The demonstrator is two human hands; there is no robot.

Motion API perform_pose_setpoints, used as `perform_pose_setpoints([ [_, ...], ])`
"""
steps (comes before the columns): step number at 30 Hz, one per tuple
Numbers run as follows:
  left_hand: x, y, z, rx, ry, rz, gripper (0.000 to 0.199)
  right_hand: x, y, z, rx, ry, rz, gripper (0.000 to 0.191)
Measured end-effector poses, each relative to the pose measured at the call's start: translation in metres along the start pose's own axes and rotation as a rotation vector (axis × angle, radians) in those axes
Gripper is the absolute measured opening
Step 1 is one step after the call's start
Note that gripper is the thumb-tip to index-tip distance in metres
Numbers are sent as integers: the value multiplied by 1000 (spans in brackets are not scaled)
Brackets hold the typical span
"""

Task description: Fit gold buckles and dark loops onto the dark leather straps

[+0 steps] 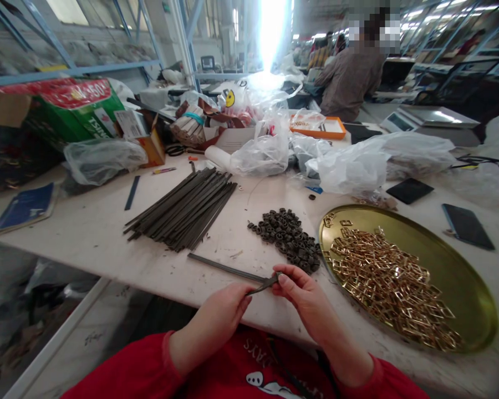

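Observation:
Near the table's front edge, a dark strap point(263, 286) stretches between my two hands. My left hand point(227, 307) pinches its lower left end, fingers closed. At the other end, my right hand point(296, 288) grips the strap between thumb and fingertips. A long dark strip point(227, 267) lies just beyond them; whether it joins the held strap I cannot tell. Past my right hand is a heap of small dark loops point(289, 238). A pile of long dark strips point(183, 208) lies to the left. On the right, a gold oval tray point(453, 260) holds many gold rectangular buckles point(386, 277).
Clear plastic bags point(349, 166) crowd the table's back. A black phone point(468, 226) and a black flat object point(410, 190) lie beyond the tray. At far left are a blue booklet point(25, 208) and a green box point(79, 113). A person point(353, 77) is in the background.

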State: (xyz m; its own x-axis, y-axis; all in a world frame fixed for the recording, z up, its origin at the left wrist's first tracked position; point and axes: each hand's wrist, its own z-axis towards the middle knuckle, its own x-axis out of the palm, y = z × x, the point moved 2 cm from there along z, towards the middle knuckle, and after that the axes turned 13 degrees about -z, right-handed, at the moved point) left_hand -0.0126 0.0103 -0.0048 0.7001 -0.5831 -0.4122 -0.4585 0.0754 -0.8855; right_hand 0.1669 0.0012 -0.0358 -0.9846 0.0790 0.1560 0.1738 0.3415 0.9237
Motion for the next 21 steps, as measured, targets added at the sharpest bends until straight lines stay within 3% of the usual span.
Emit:
perform_pose_setpoints([
  [3, -1, -8, 2, -87, 54, 30, 32, 0, -3, -4, 18, 6, 111, 32],
  [7, -1, -15, -3, -198, 150, -120, 30, -3, -10, -8, 52, 20, 231, 31],
  [11, 2, -20, -4, -217, 190, -180, 30, 1, -14, -15, 6, 50, 145, 27],
  [17, 7, -25, 2, -126, 200, -150, 33, 15, -19, -22, -48, 156, -22, 23],
  [21, 11, -19, -1, -213, 226, -287, 34, 12, -19, -19, -72, 43, -11, 23],
])
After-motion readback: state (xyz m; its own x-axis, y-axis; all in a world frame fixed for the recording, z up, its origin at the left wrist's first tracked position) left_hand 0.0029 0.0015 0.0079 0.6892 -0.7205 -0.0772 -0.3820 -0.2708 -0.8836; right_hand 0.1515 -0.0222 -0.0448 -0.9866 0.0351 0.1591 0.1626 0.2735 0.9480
